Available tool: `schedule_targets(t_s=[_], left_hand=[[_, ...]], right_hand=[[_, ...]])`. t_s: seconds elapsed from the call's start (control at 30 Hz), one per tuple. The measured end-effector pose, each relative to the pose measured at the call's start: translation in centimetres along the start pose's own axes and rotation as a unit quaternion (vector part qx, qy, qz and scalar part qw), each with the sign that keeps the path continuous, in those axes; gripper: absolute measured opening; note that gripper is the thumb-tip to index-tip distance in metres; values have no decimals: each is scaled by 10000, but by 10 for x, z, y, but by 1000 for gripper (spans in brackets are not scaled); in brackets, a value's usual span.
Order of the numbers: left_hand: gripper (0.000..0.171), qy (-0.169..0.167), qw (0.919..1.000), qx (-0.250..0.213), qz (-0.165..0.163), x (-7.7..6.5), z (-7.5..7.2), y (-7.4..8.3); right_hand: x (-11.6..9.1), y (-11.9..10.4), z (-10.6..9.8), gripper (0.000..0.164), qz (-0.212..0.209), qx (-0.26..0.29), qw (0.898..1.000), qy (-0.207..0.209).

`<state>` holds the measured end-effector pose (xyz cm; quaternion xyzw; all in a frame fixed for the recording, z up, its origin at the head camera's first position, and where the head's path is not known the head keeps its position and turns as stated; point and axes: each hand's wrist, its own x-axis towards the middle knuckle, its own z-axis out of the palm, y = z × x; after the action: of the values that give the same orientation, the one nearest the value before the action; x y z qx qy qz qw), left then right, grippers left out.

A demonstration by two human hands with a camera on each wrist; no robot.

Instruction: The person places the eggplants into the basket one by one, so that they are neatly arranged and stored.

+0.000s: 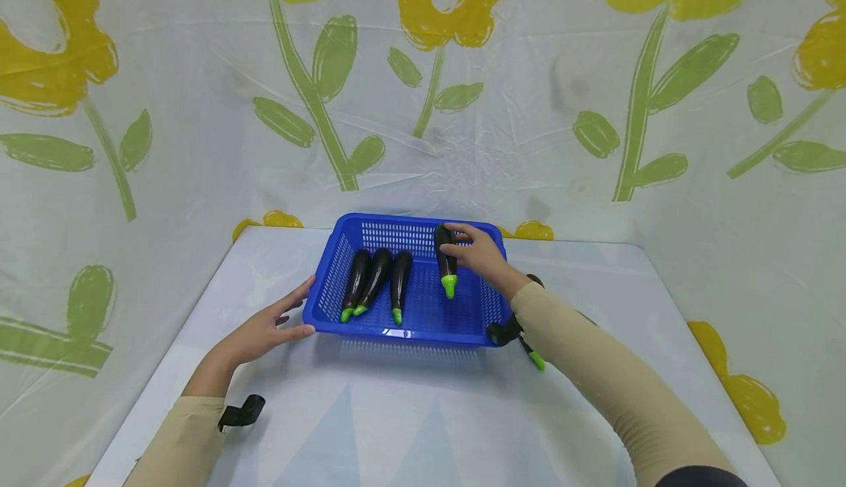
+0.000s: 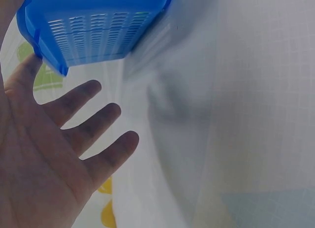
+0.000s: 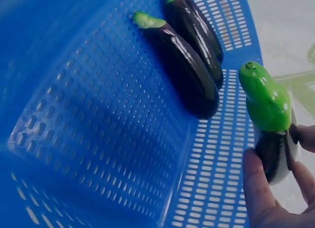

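The right hand (image 1: 480,253) pinches an eggplant (image 1: 448,267) between thumb and fingers over the basket's (image 1: 403,335) right half, long axis front to back, green end toward the person. Basket floor shows between it and three eggplants (image 1: 375,279) leftward; the left hand (image 1: 264,333), fingers spread, touches the left rim.
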<state>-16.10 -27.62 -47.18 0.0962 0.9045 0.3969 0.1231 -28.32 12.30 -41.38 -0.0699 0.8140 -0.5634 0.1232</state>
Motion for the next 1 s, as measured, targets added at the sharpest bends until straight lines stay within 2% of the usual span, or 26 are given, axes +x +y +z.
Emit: schedule_targets(t_s=[0.7, 1.0], left_hand=[[92, -48, 9999, -88, -73, -1, -2, -3], [91, -47, 9999, -100, 46, -1, -2, -1]], right_hand=[[19, 2, 20, 54, 503, -332, 9979, -240], [25, 6, 26, 54, 649, -187, 9966, -465]])
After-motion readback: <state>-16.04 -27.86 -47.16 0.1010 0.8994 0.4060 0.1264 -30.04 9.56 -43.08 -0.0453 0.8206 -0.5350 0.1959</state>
